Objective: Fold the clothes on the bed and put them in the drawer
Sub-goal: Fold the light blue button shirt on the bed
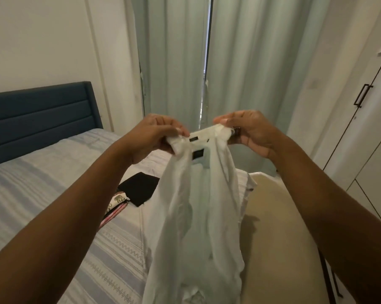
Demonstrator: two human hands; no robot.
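A white shirt hangs in the air in front of me over the right edge of the bed. My left hand pinches the left side of its collar. My right hand pinches the right side of the collar, where a dark label shows. The shirt's body droops down loosely and crumpled. On the bed behind it lie a folded black garment and a patterned cloth with elephants.
The bed has a striped blue-grey cover and a dark blue headboard at the left. Pale green curtains hang straight ahead. A white wardrobe with a black handle stands at the right. Beige floor lies between bed and wardrobe.
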